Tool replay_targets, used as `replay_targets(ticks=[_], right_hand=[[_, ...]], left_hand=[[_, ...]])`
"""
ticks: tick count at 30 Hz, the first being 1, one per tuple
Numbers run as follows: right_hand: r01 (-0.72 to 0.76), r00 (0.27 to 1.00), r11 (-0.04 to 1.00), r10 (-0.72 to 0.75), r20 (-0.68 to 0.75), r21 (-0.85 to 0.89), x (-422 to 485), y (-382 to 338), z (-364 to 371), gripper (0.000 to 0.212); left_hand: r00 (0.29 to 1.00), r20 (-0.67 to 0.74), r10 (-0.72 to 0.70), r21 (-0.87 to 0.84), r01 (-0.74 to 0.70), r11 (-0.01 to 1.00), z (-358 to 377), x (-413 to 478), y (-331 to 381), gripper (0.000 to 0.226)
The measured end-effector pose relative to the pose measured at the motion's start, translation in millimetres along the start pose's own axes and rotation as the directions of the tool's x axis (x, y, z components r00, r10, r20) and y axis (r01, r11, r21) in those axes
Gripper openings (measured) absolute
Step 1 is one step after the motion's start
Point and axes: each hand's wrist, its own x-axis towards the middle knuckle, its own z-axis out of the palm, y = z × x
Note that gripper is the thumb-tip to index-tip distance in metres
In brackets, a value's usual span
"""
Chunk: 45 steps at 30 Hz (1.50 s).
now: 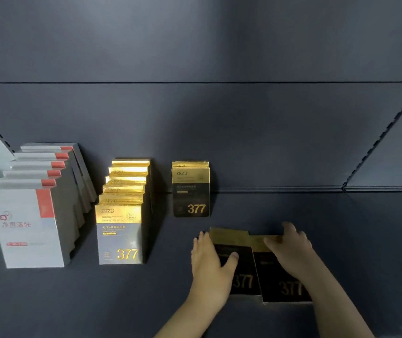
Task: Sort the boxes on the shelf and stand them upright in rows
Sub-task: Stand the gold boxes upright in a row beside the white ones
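Two black-and-gold "377" boxes lie flat side by side on the dark shelf [122,301] at the front right. My left hand [211,262] grips the left flat box [241,276] along its left edge, thumb on top. My right hand [290,250] rests over the right flat box [285,284], fingers at its gold top. Behind them two black-and-gold boxes [190,191] stand upright against the back wall. To the left stands a row of several gold-and-grey "377" boxes [122,215], and further left a row of several white boxes with red patches [27,220].
The dark back panel [268,142] rises behind the rows. A slotted upright [380,137] marks the bay's right side, with another shelf bay beyond it. Bare shelf lies right of the flat boxes and between the rows.
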Motion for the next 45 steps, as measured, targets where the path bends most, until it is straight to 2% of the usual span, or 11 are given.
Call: replay_targets(ticks=[3,8,13,17,20,24,28,31,37,41,45], right_hand=[[0.063,0.998,0.972,-0.066,0.002,0.225,5.1,9.0,-3.5,0.07],[0.046,0.996,0.846,-0.083,0.045,0.531,7.4,17.2,3.2,0.026],[-0.006,0.967,0.45,-0.224,0.119,0.893,6.3,4.9,17.4,0.034],[0.097,0.941,0.319,-0.337,0.017,0.943,8.7,-17.1,29.4,0.031],[0.17,0.898,0.336,-0.441,-0.005,0.926,11.7,-43.5,43.7,0.03],[0.215,0.948,0.495,-0.314,-0.058,0.842,26.7,-72.2,74.0,0.029],[0.23,0.953,0.591,-0.297,-0.057,0.773,34.6,-84.9,97.7,0.037],[0.229,0.925,0.597,-0.379,0.019,0.769,35.3,-90.9,106.2,0.044],[0.216,0.91,0.599,-0.409,0.063,0.771,46.0,-94.9,107.8,0.069],[0.291,0.892,0.63,-0.451,0.034,0.72,55.3,-97.3,107.9,0.065],[0.354,0.869,0.641,-0.495,0.015,0.681,62.8,-99.6,105.5,0.079]], left_hand=[[0.998,-0.039,0.046,-0.274,-0.055,0.96,-10.3,-0.8,-0.4,0.053],[0.993,-0.106,0.057,-0.483,-0.101,0.869,-39.5,13.7,-11.2,0.062],[0.965,-0.256,0.056,-0.401,-0.159,0.902,-59.8,32.8,-16.0,0.054],[0.953,-0.294,0.077,-0.326,-0.176,0.929,-62.7,50.8,-22.7,0.062],[0.938,-0.332,0.103,-0.278,-0.201,0.939,-67.7,60.1,-13.9,0.056],[0.923,-0.378,0.072,-0.323,-0.205,0.924,-69.7,72.4,-16.7,0.052],[0.964,-0.267,-0.005,-0.554,-0.15,0.819,-68.0,70.8,-22.9,0.065],[0.981,-0.188,0.053,-0.584,-0.155,0.797,-69.6,76.2,-24.0,0.066],[0.974,-0.183,0.132,-0.535,-0.211,0.818,-70.5,84.5,-27.6,0.038],[0.975,-0.171,0.145,-0.588,-0.218,0.779,-72.9,85.7,-28.7,0.051],[0.976,-0.148,0.157,-0.598,-0.215,0.772,-74.8,87.9,-33.1,0.068]])
